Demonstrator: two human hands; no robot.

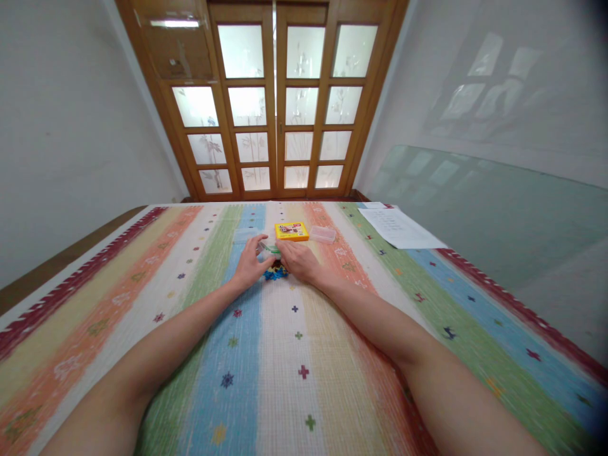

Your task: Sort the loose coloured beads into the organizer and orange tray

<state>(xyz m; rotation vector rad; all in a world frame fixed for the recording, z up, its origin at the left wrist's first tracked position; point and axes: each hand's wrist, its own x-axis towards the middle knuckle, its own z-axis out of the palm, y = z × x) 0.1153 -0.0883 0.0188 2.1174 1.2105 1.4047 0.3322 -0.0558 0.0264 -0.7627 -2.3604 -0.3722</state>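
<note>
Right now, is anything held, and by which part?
A clear green-edged item, apparently by its right end, in the right hand; unclear for the left hand.

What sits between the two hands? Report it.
Between the left hand and right hand, the head view shows a clear item with a green strip; blue pieces lie just nearer the person.

you had no readable words or numbers in front of you: the yellow box [291, 232] bore print too small to make out, and the white sheet [401, 229] carried rows of faint writing you couldn't read.
</note>
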